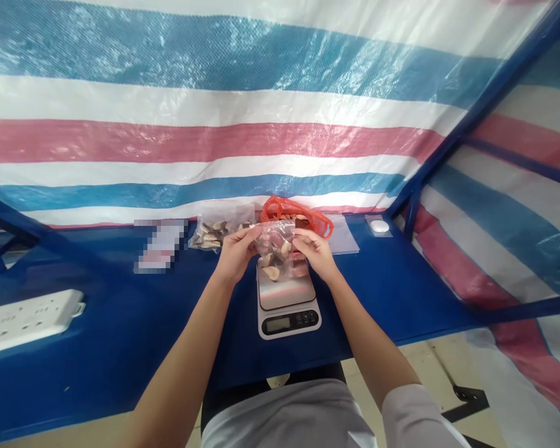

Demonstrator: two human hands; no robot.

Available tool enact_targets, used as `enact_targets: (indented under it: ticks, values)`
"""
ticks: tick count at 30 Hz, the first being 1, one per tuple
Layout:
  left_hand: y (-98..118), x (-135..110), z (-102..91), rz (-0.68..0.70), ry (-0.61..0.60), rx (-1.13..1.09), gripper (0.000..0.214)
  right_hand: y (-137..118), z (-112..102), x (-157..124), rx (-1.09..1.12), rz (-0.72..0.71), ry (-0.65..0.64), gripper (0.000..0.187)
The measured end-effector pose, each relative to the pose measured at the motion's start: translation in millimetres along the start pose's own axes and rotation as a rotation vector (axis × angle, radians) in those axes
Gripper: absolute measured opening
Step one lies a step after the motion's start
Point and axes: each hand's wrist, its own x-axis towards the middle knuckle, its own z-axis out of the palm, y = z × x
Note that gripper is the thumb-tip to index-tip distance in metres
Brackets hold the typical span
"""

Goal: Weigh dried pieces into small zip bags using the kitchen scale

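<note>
I am holding a small clear bag (286, 236) of pale slices (271, 272) over the far part of a scale (287, 300).
My left hand (237, 254) and right hand (318, 252) are pinching its opposite sides; beyond the scale, a fuller clear bag (211, 235) and a red bag (318, 219) are lying on the desk (378, 298).

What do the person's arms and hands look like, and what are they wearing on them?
The left hand and right hand wear no gloves. Both forearms look bare, without watches. A short, pale grey-white fabric sleeve covers the upper right arm; no left sleeve shows.
</note>
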Motion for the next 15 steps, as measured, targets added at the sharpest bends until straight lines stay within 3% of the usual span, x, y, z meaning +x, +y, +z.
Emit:
enact_targets:
  ticks: [4,8,11,15]
  values:
    - [17.2,1.4,-7.6,-0.034,0.094,-0.043,0.041,-2.9,18.6,6.6,-0.051,-0.030,-0.086,0.042]
    - [32.9,9.0,-25.2,0.023,0.175,0.024,0.044,-6.9,43.7,26.7,-0.070,-0.008,-0.092,0.041]
    - [45.1,17.9,-46.9,0.146,0.202,0.218,0.046,-9.3,62.3,49.3,-0.106,-0.040,-0.088,0.041]
    - [60.8,27.4,-82.6,0.397,0.254,0.708,0.045,-12.9,81.9,81.3,-0.121,-0.075,-0.101,0.038]
